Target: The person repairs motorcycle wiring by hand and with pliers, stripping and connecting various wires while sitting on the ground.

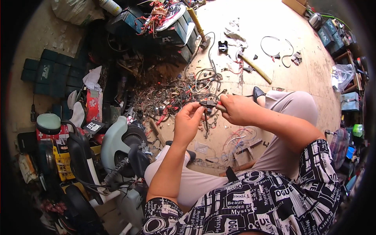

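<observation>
My right hand [231, 109] grips a pair of pliers [210, 104], their jaws pointing left toward my left hand [189, 117]. The left hand is closed in a pinch at the jaws, on something small that I cannot make out. A thin dark strand [206, 121] hangs just right of my left fingers. Behind and below both hands, a tangle of wires [203, 80] and small scraps lies on the floor.
A scooter [117, 145] stands close on my left, with dark battery blocks [49, 72] beyond. Stacked batteries [172, 37] stand at the back. A yellow-handled hammer [256, 68] lies on the floor [313, 70]. Shelved clutter [348, 102] lines the right side.
</observation>
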`<state>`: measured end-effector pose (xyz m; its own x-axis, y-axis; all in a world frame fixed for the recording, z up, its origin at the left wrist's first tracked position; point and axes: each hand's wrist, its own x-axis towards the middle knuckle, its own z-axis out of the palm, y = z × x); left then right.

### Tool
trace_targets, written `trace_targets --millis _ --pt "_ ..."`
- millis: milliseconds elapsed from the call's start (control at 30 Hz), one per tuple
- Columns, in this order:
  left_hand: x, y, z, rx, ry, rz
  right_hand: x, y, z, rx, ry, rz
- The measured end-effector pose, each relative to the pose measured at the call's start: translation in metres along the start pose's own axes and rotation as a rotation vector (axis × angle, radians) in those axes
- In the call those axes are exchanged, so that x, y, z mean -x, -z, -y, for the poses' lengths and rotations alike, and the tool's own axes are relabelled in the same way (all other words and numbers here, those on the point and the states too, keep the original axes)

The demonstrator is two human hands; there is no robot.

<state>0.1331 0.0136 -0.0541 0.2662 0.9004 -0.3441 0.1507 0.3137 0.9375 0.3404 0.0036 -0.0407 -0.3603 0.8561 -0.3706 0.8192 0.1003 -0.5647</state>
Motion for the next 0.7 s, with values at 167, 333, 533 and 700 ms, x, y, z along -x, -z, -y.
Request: trace_targets --millis 167,333,533,700 --pt "0.0 0.0 -0.003 0.142 -0.009 0.021 0.0 -0.01 -0.002 -0.01 0.1 -0.148" --pt "0.001 0.001 -0.006 0.223 0.082 0.029 -0.001 -0.017 -0.004 0.027 0.137 -0.202" --pt "0.002 -0.001 -0.006 0.294 0.112 0.054 0.0 -0.016 -0.002 0.015 0.14 -0.214" --pt "0.001 -0.001 -0.003 0.284 0.105 0.058 0.001 -0.01 0.004 0.054 0.127 -0.215"
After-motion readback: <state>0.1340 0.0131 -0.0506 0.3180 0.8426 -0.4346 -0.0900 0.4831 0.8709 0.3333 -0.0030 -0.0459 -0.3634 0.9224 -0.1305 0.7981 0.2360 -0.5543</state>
